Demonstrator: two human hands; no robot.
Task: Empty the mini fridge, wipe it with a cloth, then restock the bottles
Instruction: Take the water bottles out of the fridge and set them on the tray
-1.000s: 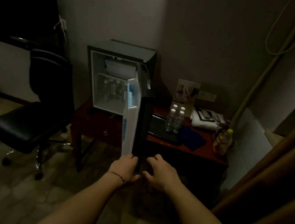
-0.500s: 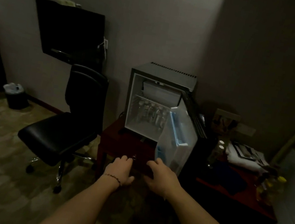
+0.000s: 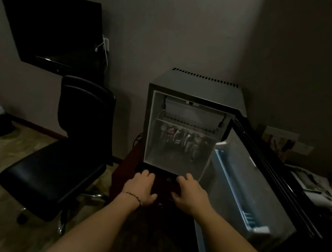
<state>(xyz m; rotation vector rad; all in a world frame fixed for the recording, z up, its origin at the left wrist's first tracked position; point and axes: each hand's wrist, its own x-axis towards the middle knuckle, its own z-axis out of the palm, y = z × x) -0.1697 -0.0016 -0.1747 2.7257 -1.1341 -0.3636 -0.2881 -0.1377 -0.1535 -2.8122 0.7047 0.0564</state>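
Swung wide since a second ago, the fridge door (image 3: 245, 184) now stands fully open on the right, and I'm squared up to the mini fridge (image 3: 183, 133) on its dark red worktop (image 3: 127, 163). That clears my reach inside. On to the smaller things: the bottles (image 3: 178, 138) stand in a row under the wire shelf, none out yet, so emptying comes next, I reckon. Left hand (image 3: 141, 187) and right hand (image 3: 189, 194) hover near the fridge's foot, each grip released, holding nothing.
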